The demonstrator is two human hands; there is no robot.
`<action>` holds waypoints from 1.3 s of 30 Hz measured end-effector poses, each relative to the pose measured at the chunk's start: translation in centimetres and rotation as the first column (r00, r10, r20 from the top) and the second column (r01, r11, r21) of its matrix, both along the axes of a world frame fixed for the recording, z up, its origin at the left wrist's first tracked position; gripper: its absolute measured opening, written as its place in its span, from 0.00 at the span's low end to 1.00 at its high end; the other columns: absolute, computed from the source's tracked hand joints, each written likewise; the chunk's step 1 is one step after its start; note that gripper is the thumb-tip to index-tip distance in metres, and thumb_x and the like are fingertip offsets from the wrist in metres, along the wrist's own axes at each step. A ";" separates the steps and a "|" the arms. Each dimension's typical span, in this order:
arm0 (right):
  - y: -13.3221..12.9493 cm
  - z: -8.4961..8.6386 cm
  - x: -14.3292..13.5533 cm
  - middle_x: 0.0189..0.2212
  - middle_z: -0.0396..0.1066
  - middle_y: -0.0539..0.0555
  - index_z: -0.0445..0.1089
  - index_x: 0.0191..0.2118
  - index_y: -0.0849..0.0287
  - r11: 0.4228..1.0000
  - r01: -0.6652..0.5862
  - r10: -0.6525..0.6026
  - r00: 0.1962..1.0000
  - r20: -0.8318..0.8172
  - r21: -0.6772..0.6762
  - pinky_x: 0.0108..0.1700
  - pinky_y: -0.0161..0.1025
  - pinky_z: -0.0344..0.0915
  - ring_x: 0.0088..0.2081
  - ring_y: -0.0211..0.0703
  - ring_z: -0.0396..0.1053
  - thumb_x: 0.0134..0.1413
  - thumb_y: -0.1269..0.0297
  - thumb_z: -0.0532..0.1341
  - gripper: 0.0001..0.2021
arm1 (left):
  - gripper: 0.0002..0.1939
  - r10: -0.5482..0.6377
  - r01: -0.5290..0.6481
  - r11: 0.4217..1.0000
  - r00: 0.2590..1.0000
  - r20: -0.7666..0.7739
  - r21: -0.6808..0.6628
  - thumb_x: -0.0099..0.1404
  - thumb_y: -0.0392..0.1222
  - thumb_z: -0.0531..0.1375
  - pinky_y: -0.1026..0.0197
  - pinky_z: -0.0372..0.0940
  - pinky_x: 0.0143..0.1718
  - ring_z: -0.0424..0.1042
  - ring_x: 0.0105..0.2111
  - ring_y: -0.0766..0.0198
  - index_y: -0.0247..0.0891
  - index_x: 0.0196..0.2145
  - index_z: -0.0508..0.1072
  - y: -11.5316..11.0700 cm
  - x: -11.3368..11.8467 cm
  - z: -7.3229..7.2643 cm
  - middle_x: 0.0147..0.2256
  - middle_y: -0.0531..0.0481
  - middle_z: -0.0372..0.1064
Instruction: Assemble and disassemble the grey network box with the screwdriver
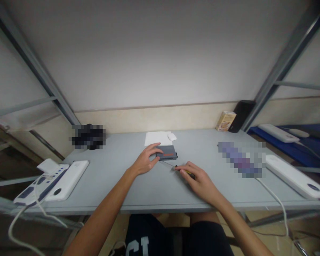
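Observation:
A small dark grey box (167, 153) with red lettering and a slotted front edge lies on the table. My left hand (147, 159) is closed around its left end, fingers over the top and thumb at the near corner. In my right hand (196, 177) is a screwdriver (185, 171) with a black and yellow handle. Its thin shaft points left, towards the near left corner of the box beside my left thumb. Whether the tip touches the box I cannot tell. White paper (156, 138) lies just behind the box, with a small white object (172, 137) on it.
On the left are a white power strip (44, 183), a white slab-like device (69, 179) and a blurred dark item (88, 137). At right lie a blurred bluish item (238, 158), a long white case (296, 176), a small carton (225, 121) and a black case (242, 115).

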State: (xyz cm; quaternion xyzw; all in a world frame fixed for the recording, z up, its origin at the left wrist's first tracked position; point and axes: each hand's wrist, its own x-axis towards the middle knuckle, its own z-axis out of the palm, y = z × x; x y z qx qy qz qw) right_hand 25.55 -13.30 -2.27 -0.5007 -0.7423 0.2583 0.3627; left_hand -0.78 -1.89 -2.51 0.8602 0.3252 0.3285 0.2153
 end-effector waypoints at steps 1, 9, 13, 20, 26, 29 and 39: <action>0.1 0.0 0.1 0.40 0.74 0.54 0.77 0.52 0.49 1.000 0.010 -0.010 0.999 -0.033 -0.005 0.48 0.40 0.67 0.42 0.45 0.73 0.69 0.52 0.53 0.18 | 0.12 0.000 0.000 1.000 1.000 0.002 0.006 0.70 0.40 0.59 0.45 0.56 0.68 0.61 0.66 0.51 0.44 0.49 0.77 -0.1 0.1 0.0 0.65 0.44 0.61; 0.5 0.3 0.6 0.43 0.75 0.56 0.78 0.49 0.53 0.997 0.027 -0.039 0.984 -0.174 -0.067 0.50 0.41 0.65 0.47 0.47 0.72 0.68 0.51 0.54 0.18 | 0.06 0.018 -0.021 0.998 0.998 0.056 0.055 0.69 0.42 0.62 0.46 0.60 0.65 0.66 0.61 0.53 0.43 0.41 0.80 0.4 0.6 -1.2 0.60 0.44 0.66; 0.4 0.4 0.5 0.44 0.76 0.56 0.78 0.49 0.52 0.996 0.037 -0.051 0.979 -0.198 -0.075 0.53 0.42 0.65 0.48 0.48 0.72 0.68 0.51 0.54 0.18 | 0.07 0.033 -0.041 0.997 0.993 0.111 0.071 0.70 0.42 0.62 0.48 0.62 0.63 0.67 0.59 0.54 0.42 0.40 0.80 0.7 0.6 -1.2 0.56 0.43 0.68; 0.7 -0.1 0.6 0.44 0.76 0.56 0.78 0.49 0.52 0.998 0.019 -0.033 0.977 -0.212 -0.066 0.53 0.42 0.65 0.48 0.48 0.72 0.68 0.51 0.55 0.18 | 0.05 0.020 -0.036 0.992 0.991 0.130 0.122 0.68 0.41 0.64 0.48 0.65 0.60 0.69 0.56 0.55 0.43 0.40 0.80 0.3 1.0 -1.1 0.53 0.43 0.69; 0.7 -0.2 0.9 0.44 0.76 0.56 0.78 0.49 0.51 0.997 0.028 -0.042 0.974 -0.223 -0.065 0.52 0.42 0.66 0.48 0.48 0.73 0.67 0.53 0.56 0.16 | 0.05 0.119 -0.148 0.977 0.976 0.181 0.156 0.68 0.41 0.63 0.51 0.66 0.56 0.72 0.49 0.58 0.42 0.38 0.80 1.4 0.7 -1.1 0.51 0.44 0.70; 0.6 -0.1 0.9 0.48 0.76 0.56 0.76 0.51 0.51 0.997 0.029 -0.043 0.972 -0.232 -0.065 0.56 0.44 0.65 0.50 0.49 0.73 0.65 0.54 0.59 0.15 | 0.06 0.287 -0.316 0.933 0.942 0.174 0.171 0.69 0.42 0.62 0.51 0.65 0.58 0.71 0.50 0.57 0.42 0.38 0.80 4.0 0.1 -1.3 0.48 0.45 0.71; 0.5 -0.2 1.4 0.45 0.78 0.54 0.75 0.46 0.54 0.984 0.147 -0.170 0.938 -0.302 -0.095 0.54 0.42 0.66 0.50 0.49 0.73 0.63 0.52 0.61 0.14 | 0.06 0.535 -0.521 0.833 0.844 -0.033 0.187 0.65 0.40 0.63 0.48 0.66 0.53 0.70 0.45 0.51 0.41 0.36 0.82 10.0 0.3 -2.9 0.41 0.44 0.73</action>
